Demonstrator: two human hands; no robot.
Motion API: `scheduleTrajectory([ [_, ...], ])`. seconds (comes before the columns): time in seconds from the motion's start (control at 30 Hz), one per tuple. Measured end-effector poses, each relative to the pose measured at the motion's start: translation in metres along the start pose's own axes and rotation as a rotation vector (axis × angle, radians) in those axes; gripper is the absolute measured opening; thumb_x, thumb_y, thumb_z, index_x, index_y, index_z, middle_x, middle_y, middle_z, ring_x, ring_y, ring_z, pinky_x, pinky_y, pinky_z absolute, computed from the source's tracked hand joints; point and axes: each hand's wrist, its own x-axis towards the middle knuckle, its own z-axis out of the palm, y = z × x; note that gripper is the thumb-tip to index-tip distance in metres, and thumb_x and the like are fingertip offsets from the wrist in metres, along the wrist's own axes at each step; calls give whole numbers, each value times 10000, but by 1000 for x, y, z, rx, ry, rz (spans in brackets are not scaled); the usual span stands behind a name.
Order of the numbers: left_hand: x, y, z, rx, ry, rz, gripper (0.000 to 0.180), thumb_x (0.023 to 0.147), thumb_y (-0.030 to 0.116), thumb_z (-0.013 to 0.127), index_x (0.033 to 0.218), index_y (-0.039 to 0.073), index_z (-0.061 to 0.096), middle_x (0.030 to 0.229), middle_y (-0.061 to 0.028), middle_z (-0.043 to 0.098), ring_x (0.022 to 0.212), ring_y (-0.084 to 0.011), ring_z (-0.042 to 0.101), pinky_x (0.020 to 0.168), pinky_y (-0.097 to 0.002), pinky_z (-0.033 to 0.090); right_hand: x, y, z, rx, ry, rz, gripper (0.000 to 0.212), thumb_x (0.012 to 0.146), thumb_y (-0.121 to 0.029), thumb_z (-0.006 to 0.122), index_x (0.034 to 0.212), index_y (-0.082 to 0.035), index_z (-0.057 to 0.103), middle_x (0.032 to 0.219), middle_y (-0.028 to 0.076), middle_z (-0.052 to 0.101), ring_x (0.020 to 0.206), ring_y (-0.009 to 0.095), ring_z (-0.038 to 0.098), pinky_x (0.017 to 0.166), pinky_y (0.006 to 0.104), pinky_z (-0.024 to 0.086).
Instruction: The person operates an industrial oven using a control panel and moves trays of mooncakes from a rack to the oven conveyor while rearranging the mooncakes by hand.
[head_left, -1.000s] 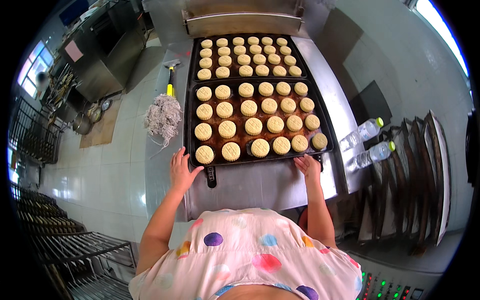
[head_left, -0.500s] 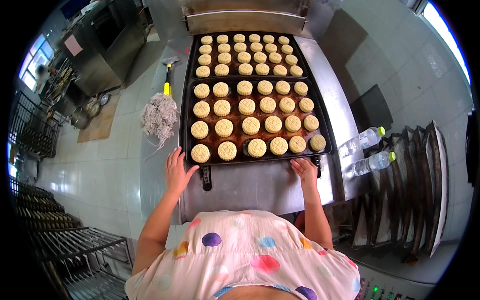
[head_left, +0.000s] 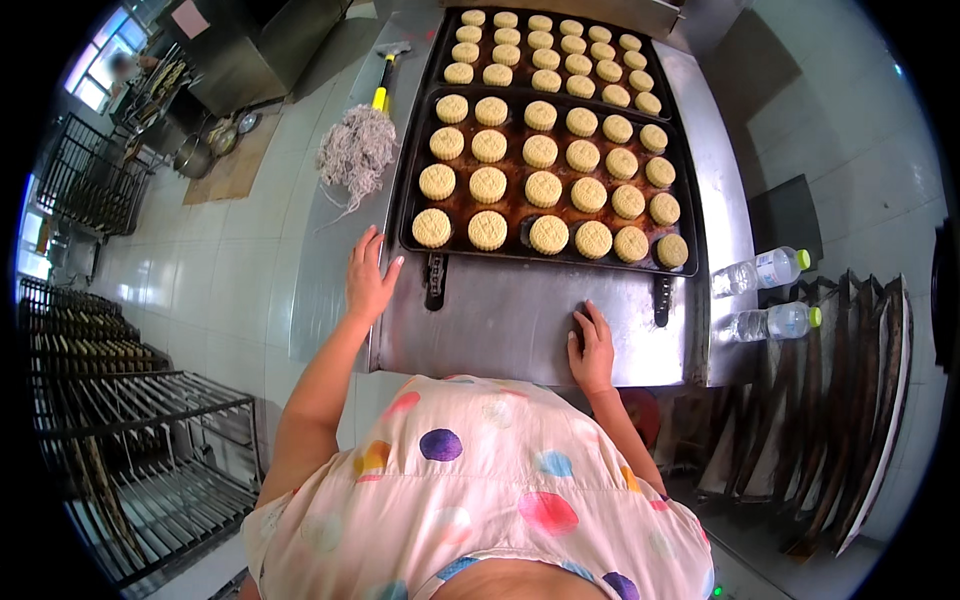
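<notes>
Near baking tray (head_left: 515,190), w/ embossed round pastries (head_left: 543,189), is sitting on the steel table (head_left: 510,320), far tray (head_left: 525,68) right behind. My R hand (head_left: 593,350) is now hanging back from its rim, empty, fingers loosely bent; L hand (head_left: 370,278) is staying near the corner, fingers open, so tray's sitting unheld.

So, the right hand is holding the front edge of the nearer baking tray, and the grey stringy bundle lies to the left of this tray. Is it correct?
Not quite: in the head view, the right hand is apart from the nearer baking tray, over the metal table. The grey stringy bundle does lie to its left.
</notes>
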Motion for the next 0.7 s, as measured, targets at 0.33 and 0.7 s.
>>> scheduleTrajectory([
  [0.33,-74,2,-43,175,-107,-47,552,793,213,645,1258,-8,448,1372,-156,406,1247,-342,395,1041,-433,323,0,2,-1,-39,18,-20,339,788,-4,575,1126,-31,574,1315,170,478,1171,354,481,1017,412,376],
  [0.7,-62,18,-33,185,-91,-26,456,720,206,643,1107,-1,521,1233,-174,474,1185,-347,433,1013,-464,345,-6,-17,17,347,30,-52,301,855,85,455,1141,66,545,1289,182,493,1118,300,534,890,357,477],
])
